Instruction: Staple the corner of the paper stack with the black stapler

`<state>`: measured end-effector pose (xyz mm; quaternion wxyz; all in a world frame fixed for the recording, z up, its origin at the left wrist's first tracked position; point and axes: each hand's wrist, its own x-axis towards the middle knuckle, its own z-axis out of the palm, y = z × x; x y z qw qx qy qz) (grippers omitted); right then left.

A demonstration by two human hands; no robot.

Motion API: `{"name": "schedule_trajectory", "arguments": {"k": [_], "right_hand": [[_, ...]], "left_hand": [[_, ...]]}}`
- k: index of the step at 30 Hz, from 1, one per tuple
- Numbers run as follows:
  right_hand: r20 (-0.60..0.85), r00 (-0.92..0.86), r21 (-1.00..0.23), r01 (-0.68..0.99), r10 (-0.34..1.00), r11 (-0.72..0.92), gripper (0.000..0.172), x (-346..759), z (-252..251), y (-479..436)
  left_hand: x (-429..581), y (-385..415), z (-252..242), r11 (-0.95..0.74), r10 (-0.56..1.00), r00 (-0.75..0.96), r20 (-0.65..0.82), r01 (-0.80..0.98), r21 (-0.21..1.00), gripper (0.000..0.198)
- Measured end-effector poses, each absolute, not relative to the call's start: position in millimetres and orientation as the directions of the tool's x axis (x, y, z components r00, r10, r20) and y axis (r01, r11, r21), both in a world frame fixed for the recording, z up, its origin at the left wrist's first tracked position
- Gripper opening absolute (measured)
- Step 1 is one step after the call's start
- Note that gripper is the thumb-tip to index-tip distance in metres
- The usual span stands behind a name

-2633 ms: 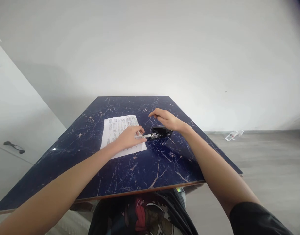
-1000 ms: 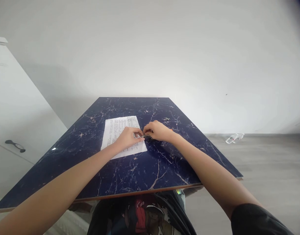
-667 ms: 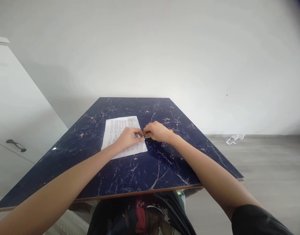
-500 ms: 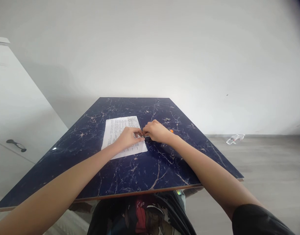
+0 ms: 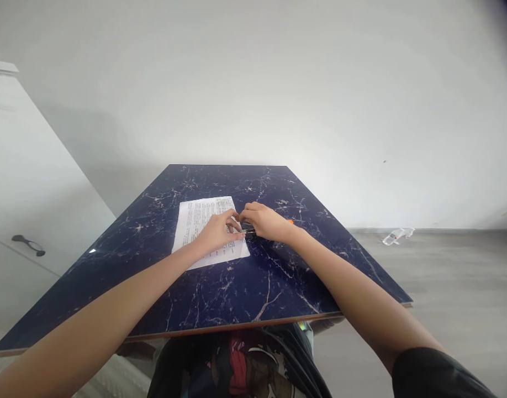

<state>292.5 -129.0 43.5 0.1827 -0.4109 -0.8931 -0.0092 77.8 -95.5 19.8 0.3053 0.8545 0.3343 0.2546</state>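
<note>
Near the right edge of a printed sheet of paper (image 5: 195,221), a small dark tool with a thin metal rail, which looks like a stapler (image 5: 248,231), lies between my hands. My left hand (image 5: 222,229) rests over the sheet, thumb and fingers curled at the tool's left end. My right hand (image 5: 264,220) comes from the right, its bent fingers closed at the tool's upper side. Much of the tool is hidden under the right hand. Just behind the right wrist a small orange thing (image 5: 290,222) shows in part.
The blue marbled table (image 5: 220,298) reaches back to a white wall (image 5: 253,83). A white cabinet (image 5: 30,182) with a dark handle stands at the left. A clear plastic piece (image 5: 396,236) lies on the grey floor at the right. A small flat scrap (image 5: 282,202) sits behind my right hand.
My right fingers have shifted slightly up and left, and more of the tool's metal rail shows. The left index finger has lifted a little. The paper stays in place.
</note>
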Motion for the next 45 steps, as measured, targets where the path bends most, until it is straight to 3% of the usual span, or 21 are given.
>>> {"name": "schedule_trajectory", "arguments": {"k": [4, 12, 20, 36, 45], "right_hand": [[0.324, -0.567, -0.228, 0.731, 0.758, 0.644, 0.038, 296.6, 47.5, -132.1], [0.375, -0.556, -0.288, 0.691, 0.742, 0.663, 0.026, 298.2, 50.9, -132.2], [0.395, -0.594, -0.293, 0.641, 0.701, 0.709, 0.016, 303.3, 40.0, -123.5], [0.451, -0.608, -0.257, 0.612, 0.653, 0.748, 0.014, 302.6, 33.3, -120.8], [0.332, -0.638, -0.297, 0.628, 0.695, 0.719, 0.013, 306.0, 50.0, -130.6]], "left_hand": [[77.6, -95.5, 21.0, -0.590, 0.728, 0.649, 0.222, 0.427, 0.685, 0.037], [76.6, -93.9, 17.2, -0.606, 0.714, 0.656, 0.243, 0.405, 0.685, 0.037], [78.0, -95.2, 18.9, -0.619, 0.706, 0.662, 0.252, 0.403, 0.674, 0.022], [76.9, -92.2, 15.9, -0.640, 0.688, 0.668, 0.284, 0.373, 0.672, 0.020], [74.3, -90.7, 16.8, -0.646, 0.683, 0.674, 0.282, 0.376, 0.664, 0.019]]}}
